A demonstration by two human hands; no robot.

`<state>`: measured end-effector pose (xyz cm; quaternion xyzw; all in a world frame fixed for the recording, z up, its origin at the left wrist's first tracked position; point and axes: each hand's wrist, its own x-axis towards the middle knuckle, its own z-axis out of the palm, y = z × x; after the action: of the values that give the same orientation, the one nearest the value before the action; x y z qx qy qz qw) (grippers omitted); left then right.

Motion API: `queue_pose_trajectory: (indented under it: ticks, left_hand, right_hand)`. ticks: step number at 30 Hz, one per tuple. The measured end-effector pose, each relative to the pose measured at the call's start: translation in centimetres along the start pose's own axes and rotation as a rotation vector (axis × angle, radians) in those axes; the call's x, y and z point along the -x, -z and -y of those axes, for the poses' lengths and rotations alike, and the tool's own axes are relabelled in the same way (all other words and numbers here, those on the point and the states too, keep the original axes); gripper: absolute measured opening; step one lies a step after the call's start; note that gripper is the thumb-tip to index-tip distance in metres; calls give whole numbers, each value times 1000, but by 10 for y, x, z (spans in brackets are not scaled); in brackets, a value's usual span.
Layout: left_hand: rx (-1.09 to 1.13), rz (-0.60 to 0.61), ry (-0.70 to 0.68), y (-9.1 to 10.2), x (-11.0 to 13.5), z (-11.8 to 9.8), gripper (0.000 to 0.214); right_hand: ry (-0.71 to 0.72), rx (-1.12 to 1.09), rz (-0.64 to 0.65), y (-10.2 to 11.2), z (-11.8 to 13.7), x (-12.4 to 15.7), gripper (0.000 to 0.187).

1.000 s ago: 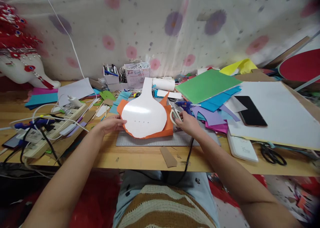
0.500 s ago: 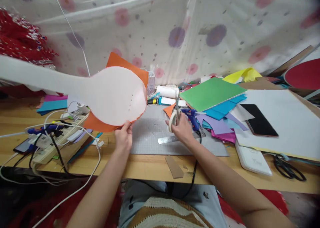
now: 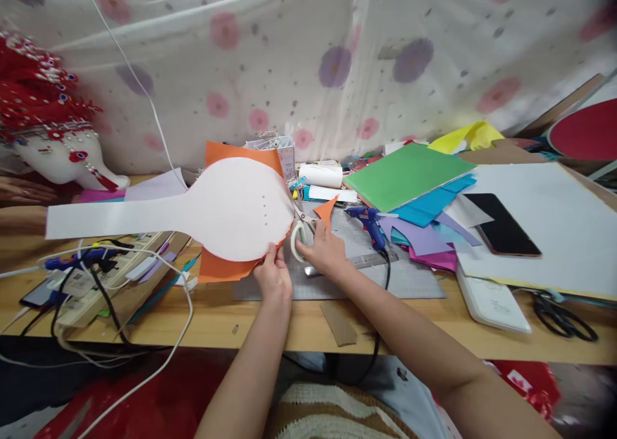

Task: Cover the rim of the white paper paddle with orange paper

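A white paddle-shaped board with a long handle stretches across the left half, a column of small dots near its rounded end. Behind it lies an orange sheet, which sticks out above and below the round part. My left hand pinches the lower right edge of board and sheet together. In my right hand are scissors with pale handles, their blades pointing up beside the board's right edge. A loose orange scrap is just beyond the right hand.
A blue glue gun and a metal ruler lie on the grey cutting mat. Coloured sheets, a phone and black scissors lie rightward. Cables and a power strip crowd the left, near another person's arm.
The board and orange sheet have moved right and lower, with my left hand. My right hand has brought the scissors leftward to the board's edge.
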<state>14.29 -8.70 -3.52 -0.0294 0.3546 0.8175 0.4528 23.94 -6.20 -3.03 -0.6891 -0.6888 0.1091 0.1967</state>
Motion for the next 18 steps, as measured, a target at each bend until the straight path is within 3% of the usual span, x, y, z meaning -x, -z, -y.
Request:
queue_pose_trajectory:
  ticks: [11, 18]
  left_hand:
    - [-49, -18, -14, 7, 5, 10, 16]
    - [-55, 16, -14, 13, 2, 15, 15]
  right_hand:
    - [39, 88, 26, 4, -4, -2, 57]
    - [63, 77, 56, 1, -8, -3, 50]
